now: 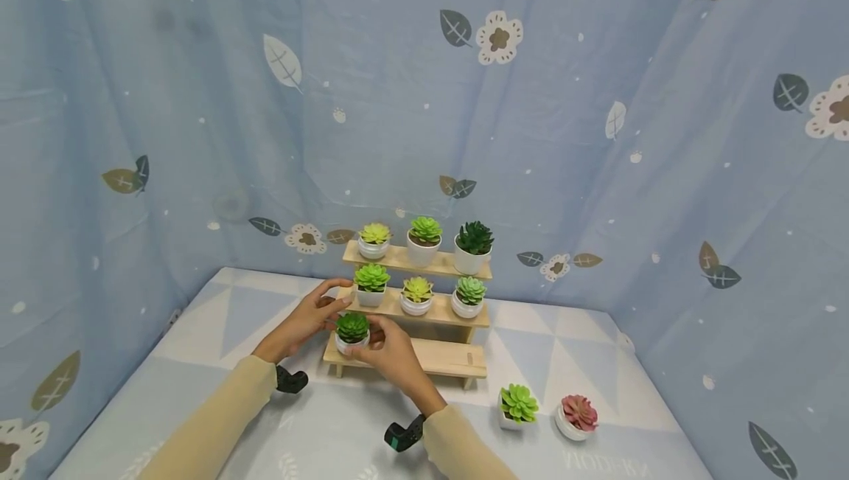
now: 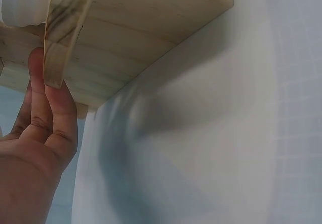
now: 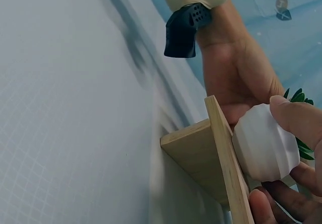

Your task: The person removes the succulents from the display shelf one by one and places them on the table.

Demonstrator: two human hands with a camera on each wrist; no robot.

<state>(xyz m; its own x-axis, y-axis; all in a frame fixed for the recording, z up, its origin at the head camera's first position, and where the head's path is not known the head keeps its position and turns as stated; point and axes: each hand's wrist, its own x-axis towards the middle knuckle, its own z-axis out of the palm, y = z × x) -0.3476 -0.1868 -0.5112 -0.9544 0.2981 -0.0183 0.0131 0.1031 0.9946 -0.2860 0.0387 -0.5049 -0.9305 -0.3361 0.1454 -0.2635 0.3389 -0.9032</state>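
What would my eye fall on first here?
Probably the stepped wooden stand bearing potted plants, below the middle of the head view. At its lowest tier's left end, the right hand holds a dark green plant. A reddish plant sits on the table, right of the stand.

On the tabletop (image 1: 318, 436) stand a wooden shelf (image 1: 480, 358), a light green plant (image 1: 518, 404) and a reddish plant (image 1: 577, 415). Its upper steps (image 1: 441, 308) carry six small plants (image 1: 417, 293); at the lowest step (image 1: 441, 356) is a dark green plant (image 1: 352, 328).

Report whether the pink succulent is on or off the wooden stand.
Off. The head view shows the pink succulent in its white pot on the table, to the right of the wooden stand.
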